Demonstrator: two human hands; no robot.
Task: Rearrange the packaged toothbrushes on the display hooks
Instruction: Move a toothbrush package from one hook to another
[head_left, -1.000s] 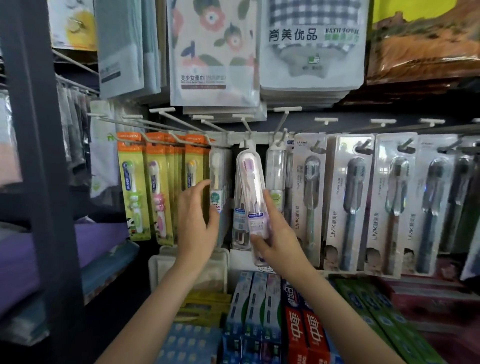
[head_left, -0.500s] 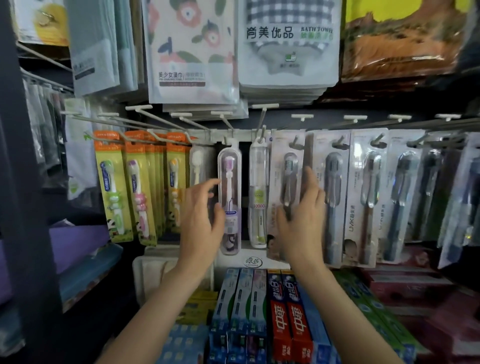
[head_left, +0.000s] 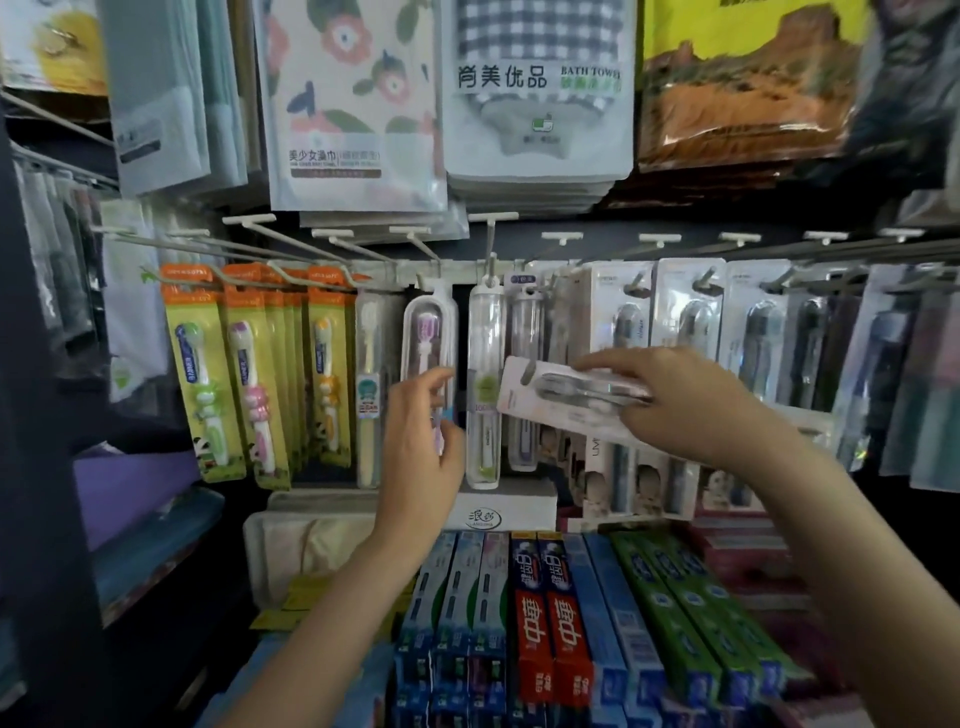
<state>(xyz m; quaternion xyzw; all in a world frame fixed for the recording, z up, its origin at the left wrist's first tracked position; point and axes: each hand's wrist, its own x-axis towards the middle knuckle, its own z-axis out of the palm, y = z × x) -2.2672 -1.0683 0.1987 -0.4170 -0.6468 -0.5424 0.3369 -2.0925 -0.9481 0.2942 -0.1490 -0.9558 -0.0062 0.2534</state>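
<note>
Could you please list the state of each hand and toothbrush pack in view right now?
Right hand: grips the grey toothbrush pack, off its hook.
Grey toothbrush pack: held sideways, nearly level, in front of the hanging rows.
Left hand: fingers at the purple toothbrush case; grip unclear.
Purple toothbrush case: hanging upright on its hook.
Green toothbrush case: hanging upright.
Orange children's toothbrush packs: hanging in rows.

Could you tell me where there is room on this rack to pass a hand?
The only bare gap is the dark strip between the purple-brush case and the green-label case. The orange kids' packs to the left and grey carded packs to the right hang tightly overlapped. The right hand holds a white pack.
</note>
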